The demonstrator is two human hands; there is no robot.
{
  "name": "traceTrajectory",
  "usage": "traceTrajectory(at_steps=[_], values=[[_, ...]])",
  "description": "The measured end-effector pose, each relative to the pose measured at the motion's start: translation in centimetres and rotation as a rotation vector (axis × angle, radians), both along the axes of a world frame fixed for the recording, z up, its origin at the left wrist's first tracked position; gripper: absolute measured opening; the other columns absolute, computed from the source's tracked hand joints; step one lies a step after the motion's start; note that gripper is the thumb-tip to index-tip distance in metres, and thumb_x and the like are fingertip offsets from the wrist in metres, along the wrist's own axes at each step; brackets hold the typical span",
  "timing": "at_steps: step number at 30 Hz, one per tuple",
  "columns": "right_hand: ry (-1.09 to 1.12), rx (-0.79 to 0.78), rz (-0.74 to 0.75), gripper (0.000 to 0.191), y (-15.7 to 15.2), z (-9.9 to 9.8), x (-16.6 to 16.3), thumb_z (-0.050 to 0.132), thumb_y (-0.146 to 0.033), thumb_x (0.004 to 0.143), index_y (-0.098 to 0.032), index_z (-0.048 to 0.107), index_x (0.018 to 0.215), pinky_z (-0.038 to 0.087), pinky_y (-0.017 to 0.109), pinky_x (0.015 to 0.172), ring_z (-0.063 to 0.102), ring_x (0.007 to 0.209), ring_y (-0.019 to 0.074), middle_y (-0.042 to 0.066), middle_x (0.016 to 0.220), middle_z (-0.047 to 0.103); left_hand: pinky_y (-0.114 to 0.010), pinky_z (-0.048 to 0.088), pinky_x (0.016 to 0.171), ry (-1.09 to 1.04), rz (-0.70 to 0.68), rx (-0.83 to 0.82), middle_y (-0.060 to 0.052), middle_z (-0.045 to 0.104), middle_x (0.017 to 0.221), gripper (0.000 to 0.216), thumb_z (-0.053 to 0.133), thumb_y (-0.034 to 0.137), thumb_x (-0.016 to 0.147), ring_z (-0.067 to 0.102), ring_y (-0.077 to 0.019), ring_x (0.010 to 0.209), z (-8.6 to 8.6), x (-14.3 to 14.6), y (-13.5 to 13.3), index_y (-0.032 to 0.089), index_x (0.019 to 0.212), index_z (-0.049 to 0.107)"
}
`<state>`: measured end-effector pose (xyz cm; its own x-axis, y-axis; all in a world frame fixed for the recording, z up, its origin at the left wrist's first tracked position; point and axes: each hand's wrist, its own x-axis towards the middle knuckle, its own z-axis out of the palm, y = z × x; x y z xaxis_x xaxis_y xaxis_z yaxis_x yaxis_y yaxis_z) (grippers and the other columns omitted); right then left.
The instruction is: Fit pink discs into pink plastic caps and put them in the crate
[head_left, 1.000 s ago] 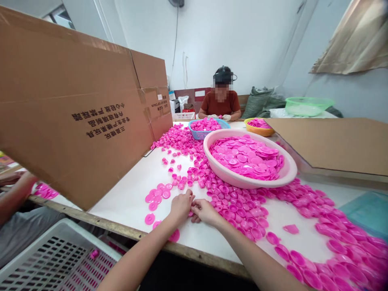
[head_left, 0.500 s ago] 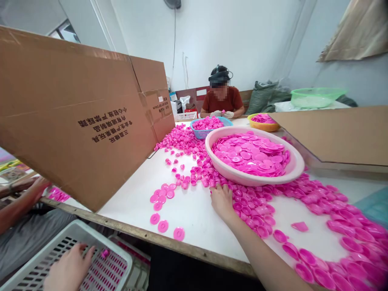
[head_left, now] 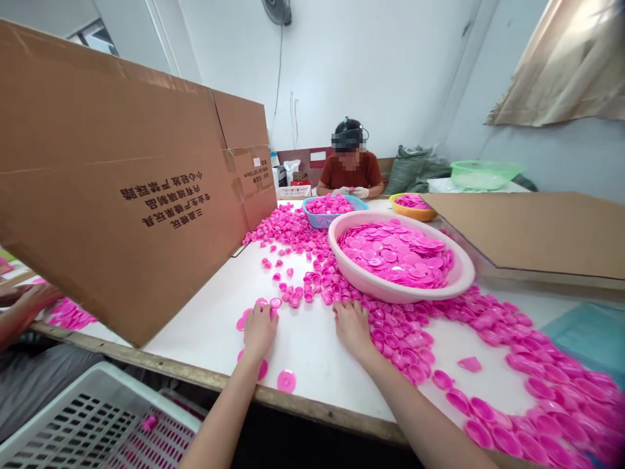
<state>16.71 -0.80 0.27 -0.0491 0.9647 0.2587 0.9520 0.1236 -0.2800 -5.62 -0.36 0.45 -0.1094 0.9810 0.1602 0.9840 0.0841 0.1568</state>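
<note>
At the far left a co-worker's hand [head_left: 29, 306] lies near a pile of pink plastic caps [head_left: 71, 315], partly behind a tall corrugated cardboard sheet [head_left: 122, 182] that stands along the left side of the white table [head_left: 195, 306]. Below the table's wooden edge strip [head_left: 209, 378] sits a white slotted plastic crate [head_left: 97, 407], with one pink cap [head_left: 149, 423] lying inside. The left hand [head_left: 258, 332] is palm down near the front edge, fingers slightly spread over glossy flat caps; whether it pinches one, I cannot tell. A lone round cap [head_left: 286, 381] lies just to its right, and bare smooth table stretches between the hands. The right hand [head_left: 352, 329] is open, its fingertips touching a curving band of cup-shaped caps just below the rim of a wide, pale pink plastic basin [head_left: 400, 290] heaped with flat discs. Beyond it, a gloved person [head_left: 349, 166] sits at the far edge behind a blue woven-pattern basket [head_left: 327, 220]. Another cardboard sheet [head_left: 527, 234] lies tilted at the right, above more caps running to the corner.
</note>
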Motion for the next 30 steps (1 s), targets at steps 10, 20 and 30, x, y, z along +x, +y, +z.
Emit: traceTrajectory(at_steps=[10, 20, 30], values=[[0.458, -0.211, 0.412, 0.029, -1.2, -1.0, -2.6, 0.054, -0.016, 0.070, -0.016, 0.059, 0.099, 0.041, 0.026, 0.077, 0.053, 0.085, 0.0165, 0.008, 0.092, 0.056, -0.028, 0.042, 0.069, -0.595, -0.232, 0.102, -0.004, 0.054, 0.084, 0.017, 0.042, 0.030, 0.078, 0.052, -0.0150, 0.076, 0.4, 0.5, -1.1, 0.019, 0.084, 0.053], [0.820, -0.429, 0.283, 0.029, 0.1, -1.1, -1.7, 0.043, -0.026, 0.080, -0.015, 0.059, 0.100, 0.042, 0.020, 0.049, 0.054, 0.048, 0.0095, 0.002, 0.064, 0.062, -0.021, 0.042, 0.050, -0.988, -0.266, -0.142, 0.001, 0.056, 0.067, 0.027, 0.050, 0.043, 0.071, 0.054, -0.0093, 0.052, -1.3, 5.0, -1.6, 0.017, 0.081, 0.053], [1.039, -0.829, 0.160, 0.007, 0.1, -1.6, -2.0, 0.056, -0.013, 0.070, -0.010, 0.056, 0.076, 0.047, 0.018, 0.045, 0.059, 0.048, 0.0104, 0.002, 0.055, 0.061, -0.022, 0.036, 0.053, -0.667, -0.405, -0.266, 0.001, 0.057, 0.064, 0.026, 0.043, 0.040, 0.075, 0.052, -0.0116, 0.059, -0.4, 5.2, -0.3, 0.017, 0.064, 0.049]])
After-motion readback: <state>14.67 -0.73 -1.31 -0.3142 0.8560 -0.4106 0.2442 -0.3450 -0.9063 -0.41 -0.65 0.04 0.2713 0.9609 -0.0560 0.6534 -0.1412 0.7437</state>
